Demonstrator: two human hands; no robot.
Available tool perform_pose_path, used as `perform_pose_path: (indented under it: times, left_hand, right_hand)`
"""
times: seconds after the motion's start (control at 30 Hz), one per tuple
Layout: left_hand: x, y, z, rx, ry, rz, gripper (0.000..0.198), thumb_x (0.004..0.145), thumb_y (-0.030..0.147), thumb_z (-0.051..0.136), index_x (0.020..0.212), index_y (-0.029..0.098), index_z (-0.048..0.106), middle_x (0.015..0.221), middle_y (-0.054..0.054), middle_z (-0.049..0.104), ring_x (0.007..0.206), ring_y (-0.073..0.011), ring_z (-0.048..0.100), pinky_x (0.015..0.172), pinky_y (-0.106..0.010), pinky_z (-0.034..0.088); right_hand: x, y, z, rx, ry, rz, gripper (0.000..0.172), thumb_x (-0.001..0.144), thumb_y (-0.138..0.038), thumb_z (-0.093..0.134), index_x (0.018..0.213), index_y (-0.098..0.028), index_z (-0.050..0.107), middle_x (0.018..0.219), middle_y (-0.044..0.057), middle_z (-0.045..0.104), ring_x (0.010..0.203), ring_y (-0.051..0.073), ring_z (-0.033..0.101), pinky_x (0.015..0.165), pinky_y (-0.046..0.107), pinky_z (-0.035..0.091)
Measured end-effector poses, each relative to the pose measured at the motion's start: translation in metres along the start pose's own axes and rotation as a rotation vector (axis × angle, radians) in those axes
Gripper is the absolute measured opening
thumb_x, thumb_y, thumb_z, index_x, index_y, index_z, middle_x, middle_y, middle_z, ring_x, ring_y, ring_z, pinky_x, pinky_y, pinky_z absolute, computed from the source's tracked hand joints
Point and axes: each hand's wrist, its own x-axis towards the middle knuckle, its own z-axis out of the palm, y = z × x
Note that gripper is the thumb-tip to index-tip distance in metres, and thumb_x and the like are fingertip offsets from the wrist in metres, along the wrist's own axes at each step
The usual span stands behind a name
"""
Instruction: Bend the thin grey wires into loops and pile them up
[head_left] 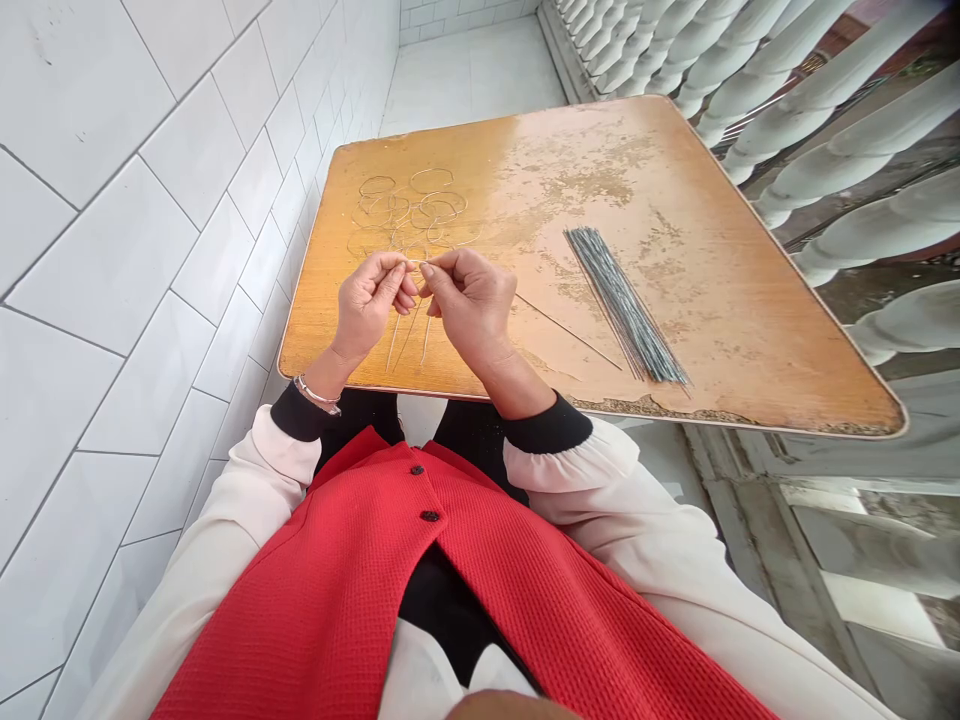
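My left hand [371,305] and my right hand [472,305] meet above the near left part of the table [517,180]. Both are closed in a pinch, fingertips almost touching, on a thin metal wire [425,345]. Lengths of it hang below the fingers toward the table's near edge; its full shape is hidden by my hands. Just beyond my fingers lies a loose cluster of wire rings [416,212], several of them overlapping. To the right, a bundle of straight grey wires [626,305] lies slantwise. One single straight wire [570,332] rests between that bundle and my right hand.
The wooden tabletop has a worn, peeling surface and rounded corners. A white tiled wall [172,230] runs close along the left. White balusters [840,170] line the right side. Pale floor [480,75] shows beyond the table's far edge.
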Motion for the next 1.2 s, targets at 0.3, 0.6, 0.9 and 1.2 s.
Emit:
perform_pose_path:
  times: [0.3, 0.6, 0.9, 1.2]
  left_hand:
    - [0.001, 0.015, -0.002, -0.107, 0.039, -0.302, 0.013, 0.101, 0.029, 0.058, 0.092, 0.020, 0.062, 0.089, 0.002, 0.071, 0.060, -0.0016, 0.060, 0.060, -0.016, 0.049]
    - [0.008, 0.015, -0.015, -0.053, -0.045, -0.301, 0.022, 0.100, 0.038, 0.059, 0.099, 0.019, 0.067, 0.093, -0.001, 0.072, 0.063, -0.0025, 0.064, 0.061, -0.016, 0.051]
    - [0.018, 0.030, -0.024, 0.164, -0.077, -0.159, 0.020, 0.093, 0.026, 0.069, 0.114, 0.024, 0.068, 0.100, -0.001, 0.074, 0.070, -0.0068, 0.071, 0.058, -0.017, 0.049]
    - [0.012, 0.027, -0.010, 0.114, -0.114, -0.245, 0.015, 0.096, 0.030, 0.065, 0.091, 0.016, 0.065, 0.084, 0.000, 0.074, 0.065, -0.0035, 0.067, 0.056, -0.014, 0.047]
  right_hand:
    - [0.008, 0.001, -0.005, 0.238, -0.090, 0.158, 0.040, 0.085, -0.058, 0.073, 0.078, -0.019, 0.066, 0.068, 0.000, 0.065, 0.047, 0.007, 0.050, 0.044, 0.021, 0.040]
    - [0.012, 0.006, -0.007, 0.289, -0.071, 0.214, 0.015, 0.085, -0.031, 0.075, 0.083, -0.017, 0.069, 0.075, 0.001, 0.068, 0.050, 0.006, 0.053, 0.046, 0.021, 0.045]
    - [0.019, 0.022, -0.008, 0.163, 0.002, 0.118, 0.007, 0.085, -0.027, 0.072, 0.082, -0.020, 0.071, 0.072, 0.000, 0.068, 0.049, 0.008, 0.053, 0.046, 0.024, 0.047]
    - [0.012, 0.012, -0.005, 0.155, -0.013, 0.135, 0.009, 0.084, -0.026, 0.070, 0.084, -0.017, 0.072, 0.071, 0.001, 0.068, 0.048, 0.007, 0.054, 0.044, 0.022, 0.044]
